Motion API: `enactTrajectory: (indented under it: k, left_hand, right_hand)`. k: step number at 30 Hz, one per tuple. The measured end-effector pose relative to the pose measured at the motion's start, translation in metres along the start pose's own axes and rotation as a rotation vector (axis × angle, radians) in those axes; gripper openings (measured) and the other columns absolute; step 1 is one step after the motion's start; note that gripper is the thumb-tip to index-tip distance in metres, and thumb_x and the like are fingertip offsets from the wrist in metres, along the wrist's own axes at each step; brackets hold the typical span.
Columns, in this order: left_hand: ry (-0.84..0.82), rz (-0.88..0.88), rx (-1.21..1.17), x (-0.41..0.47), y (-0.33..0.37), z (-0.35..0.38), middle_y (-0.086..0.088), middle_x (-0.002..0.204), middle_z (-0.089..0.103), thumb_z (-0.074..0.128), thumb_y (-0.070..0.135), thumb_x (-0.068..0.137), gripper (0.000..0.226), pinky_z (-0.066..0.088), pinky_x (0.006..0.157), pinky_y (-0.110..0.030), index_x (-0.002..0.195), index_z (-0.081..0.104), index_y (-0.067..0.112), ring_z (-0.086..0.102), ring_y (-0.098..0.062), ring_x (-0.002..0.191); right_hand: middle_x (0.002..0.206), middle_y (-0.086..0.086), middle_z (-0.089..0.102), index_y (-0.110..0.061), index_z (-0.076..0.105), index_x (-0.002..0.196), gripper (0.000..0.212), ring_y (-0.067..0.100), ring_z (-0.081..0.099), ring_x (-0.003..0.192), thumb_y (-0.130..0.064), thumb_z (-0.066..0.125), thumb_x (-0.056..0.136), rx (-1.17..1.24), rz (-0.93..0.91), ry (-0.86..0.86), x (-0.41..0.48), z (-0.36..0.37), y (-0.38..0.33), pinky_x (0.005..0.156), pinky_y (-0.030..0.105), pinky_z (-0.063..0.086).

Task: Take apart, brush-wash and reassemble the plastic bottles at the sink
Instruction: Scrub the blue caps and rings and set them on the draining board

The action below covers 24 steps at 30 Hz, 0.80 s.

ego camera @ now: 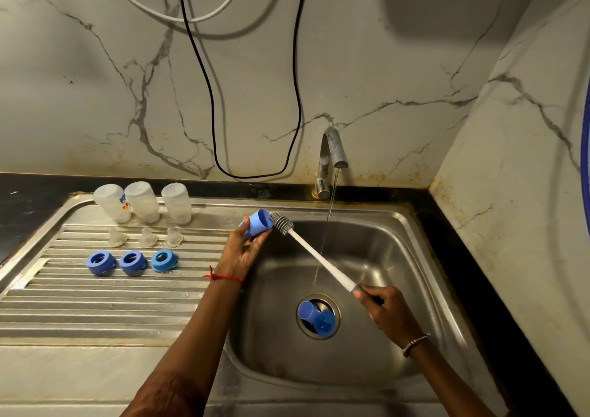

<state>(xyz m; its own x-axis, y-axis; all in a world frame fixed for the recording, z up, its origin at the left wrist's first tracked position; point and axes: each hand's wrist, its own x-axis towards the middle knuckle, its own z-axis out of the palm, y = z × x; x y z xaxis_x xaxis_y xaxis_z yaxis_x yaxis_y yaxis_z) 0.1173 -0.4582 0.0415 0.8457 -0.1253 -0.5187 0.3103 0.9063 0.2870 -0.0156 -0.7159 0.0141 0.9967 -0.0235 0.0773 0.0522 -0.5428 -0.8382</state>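
Left grip: my left grip is curled round the blue cap, with the cap's mouth tilted toward my right.
Right grip: my right grip is clamped on the tail of the brush, low and right of the cap.
Brush head: the bristles sit at the cap's rim; I cannot tell if they are inside.
Water: the stream falls between my 2 grips and misses the cap.
Doing it well: I judge I should push the bristles to the cap's floor, twist, then swing the mouth right under the stream.
Waiting: 2 caps lie in the drain, just left of my right grip.
Bench: 3 bottles, 3 teats and 3 rings stand on the bench, left of my left grip.
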Motion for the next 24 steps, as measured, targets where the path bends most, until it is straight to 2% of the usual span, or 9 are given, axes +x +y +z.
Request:
enactTrajectory:
  k: [4,8,12,13,15,17,19,22,24]
  left_hand:
    - [-0.003,0.020,0.039,0.000,-0.002,-0.002,-0.031,0.123,0.051,0.052,0.014,0.095,0.049,0.044,0.101,-0.038,0.138,0.035,-0.004,0.051,-0.038,0.122]
    - [0.021,0.052,0.062,0.000,-0.005,0.002,-0.026,0.136,0.045,0.053,0.017,0.095,0.050,0.045,0.098,-0.036,0.138,0.037,-0.002,0.051,-0.034,0.123]
    - [0.027,0.059,0.108,0.000,-0.008,0.005,-0.025,0.122,0.054,0.058,0.016,0.092,0.051,0.059,0.064,-0.033,0.136,0.041,-0.002,0.061,-0.032,0.101]
    - [0.022,0.056,0.120,0.001,-0.008,0.006,-0.025,0.123,0.053,0.057,0.016,0.092,0.051,0.059,0.065,-0.034,0.136,0.041,-0.002,0.061,-0.033,0.102]
    - [-0.006,0.052,0.149,0.003,-0.007,0.008,-0.024,0.131,0.050,0.056,0.013,0.092,0.049,0.056,0.080,-0.040,0.135,0.040,-0.004,0.056,-0.036,0.115]
    - [0.007,0.068,0.208,0.003,-0.008,0.009,-0.020,0.122,0.052,0.057,0.011,0.092,0.046,0.047,0.094,-0.049,0.133,0.039,-0.002,0.053,-0.035,0.118]
    - [0.032,0.106,0.288,0.003,-0.007,0.009,-0.016,0.111,0.054,0.060,0.013,0.090,0.047,0.047,0.093,-0.050,0.131,0.039,0.003,0.054,-0.033,0.114]
    - [0.011,0.107,0.310,0.003,-0.005,0.006,-0.017,0.110,0.056,0.059,0.019,0.091,0.049,0.050,0.089,-0.044,0.133,0.040,0.002,0.058,-0.030,0.106]
    - [-0.033,0.081,0.313,0.001,-0.003,0.006,-0.017,0.107,0.059,0.056,0.021,0.093,0.047,0.052,0.084,-0.039,0.132,0.042,0.000,0.061,-0.028,0.098]
  right_hand:
    - [0.044,-0.010,0.033,0.010,0.060,0.074,0.032,0.005,0.030,0.042,-0.015,0.057,0.092,0.048,0.022,-0.026,-0.007,0.000,0.004,0.043,0.019,0.027]
    - [0.043,-0.009,0.034,0.013,0.059,0.076,0.030,0.005,0.030,0.042,-0.013,0.055,0.093,0.076,0.000,-0.041,-0.012,0.003,0.005,0.044,0.015,0.028]
    - [0.044,-0.009,0.039,0.007,0.061,0.075,0.025,0.005,0.033,0.042,-0.011,0.057,0.091,0.052,-0.063,0.010,-0.013,0.009,0.003,0.045,0.018,0.031]
    - [0.045,-0.009,0.040,0.003,0.062,0.073,0.024,0.005,0.034,0.043,-0.011,0.058,0.091,0.035,-0.084,0.031,-0.014,0.010,0.002,0.045,0.019,0.031]
    - [0.046,-0.009,0.044,-0.002,0.068,0.077,0.016,0.004,0.036,0.043,-0.010,0.060,0.089,0.019,-0.102,0.099,-0.014,0.011,0.002,0.044,0.019,0.032]
    - [0.046,-0.009,0.048,-0.007,0.071,0.090,0.009,0.004,0.037,0.041,-0.008,0.063,0.087,0.028,-0.101,0.191,-0.011,0.009,0.001,0.042,0.018,0.031]
    - [0.048,-0.004,0.052,-0.009,0.071,0.099,0.019,0.004,0.038,0.042,-0.022,0.065,0.087,0.020,-0.130,0.230,-0.006,0.003,-0.002,0.041,0.021,0.033]
    - [0.053,0.009,0.057,-0.016,0.072,0.097,0.054,0.010,0.044,0.043,-0.063,0.050,0.082,-0.064,-0.200,0.181,0.001,-0.010,-0.001,0.043,0.032,0.041]
    - [0.051,0.004,0.056,-0.011,0.072,0.098,0.064,0.010,0.047,0.045,-0.067,0.047,0.080,-0.107,-0.211,0.175,0.003,-0.015,-0.001,0.044,0.034,0.043]
